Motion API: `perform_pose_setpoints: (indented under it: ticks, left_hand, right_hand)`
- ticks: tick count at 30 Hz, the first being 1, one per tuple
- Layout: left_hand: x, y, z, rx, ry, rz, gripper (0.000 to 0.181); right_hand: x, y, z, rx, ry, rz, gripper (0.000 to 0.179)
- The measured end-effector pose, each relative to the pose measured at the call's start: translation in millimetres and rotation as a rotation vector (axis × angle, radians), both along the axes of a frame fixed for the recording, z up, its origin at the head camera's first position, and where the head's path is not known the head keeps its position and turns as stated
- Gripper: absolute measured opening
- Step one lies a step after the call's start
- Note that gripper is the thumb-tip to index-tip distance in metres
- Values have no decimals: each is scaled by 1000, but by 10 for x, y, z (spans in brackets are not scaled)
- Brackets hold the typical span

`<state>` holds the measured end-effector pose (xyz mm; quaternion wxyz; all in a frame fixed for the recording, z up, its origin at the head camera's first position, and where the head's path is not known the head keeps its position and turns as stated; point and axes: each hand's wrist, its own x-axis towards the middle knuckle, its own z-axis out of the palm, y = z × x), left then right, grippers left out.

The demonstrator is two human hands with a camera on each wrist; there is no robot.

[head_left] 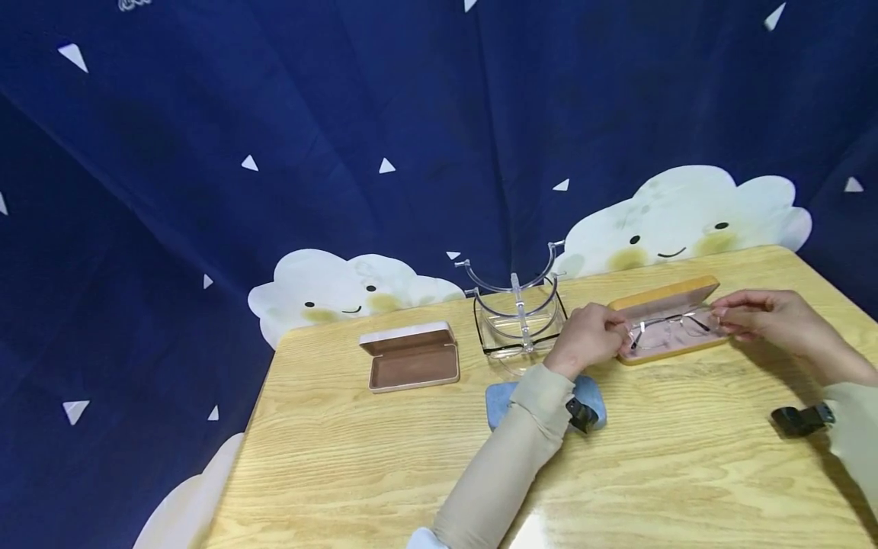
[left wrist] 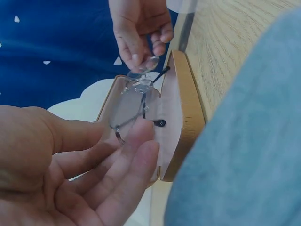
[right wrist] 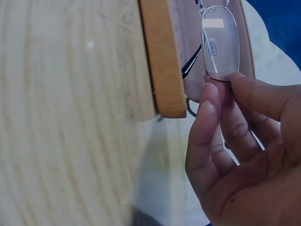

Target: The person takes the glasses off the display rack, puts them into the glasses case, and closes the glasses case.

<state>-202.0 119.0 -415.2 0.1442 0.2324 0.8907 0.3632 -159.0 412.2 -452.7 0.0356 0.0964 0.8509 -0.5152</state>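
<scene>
Thin metal-framed eyeglasses are held across an open orange glasses case with a pale pink lining. At one end, my left hand pinches the frame between thumb and fingers. My right hand pinches the opposite end; in the right wrist view its thumb and fingertips grip the rim of a lens. The dark-tipped temples are folded in behind the lenses. In the left wrist view, my left fingers partly hide the near end of the glasses.
Under my left forearm lies a blue case. Behind it stands a clear tiered display rack holding black-framed glasses. An open brown-lined case sits further left. A dark blue curtain with cloud prints hangs behind the wooden table.
</scene>
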Motion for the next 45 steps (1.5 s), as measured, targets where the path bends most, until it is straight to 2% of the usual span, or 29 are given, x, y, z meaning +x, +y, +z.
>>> perform_pose_setpoints:
  ticks: [3,13,16,19,23,30,34,40,43,45]
  left_hand:
    - [-5,-11,-3,-10,-28,-6,24]
    - [-8,-26,-12,-66,-96,-61,31]
    - [10,-18,0,-89,-69,-65,37]
    - [34,1,27,-122,-21,-60,45]
    - [69,20,57,-144,-1,-54,56]
    - [91,11,63,-129,41,-28,64]
    - [87,20,70,-132,32,-9,65]
    - [92,19,78,-152,74,45,67]
    - [99,17,83,-155,54,68,65]
    - [97,16,90,-168,20,66,58]
  right_hand:
    - [-8,8,-49,-25,-6,-7,36]
    - [-32,-1,-129,95,-10,-3,16]
    - [-34,-5,-125,120,-12,-2,22]
    - [-43,0,-118,129,-13,-11,19]
    - [-53,17,-105,130,-22,-10,16]
    - [-34,5,-83,149,-57,9,43]
    - [-41,5,-82,144,-57,6,43]
    - [-39,-19,-70,163,-18,-80,47]
    - [-39,-26,-57,138,2,-134,51]
    - [-49,-29,-54,98,12,-125,57]
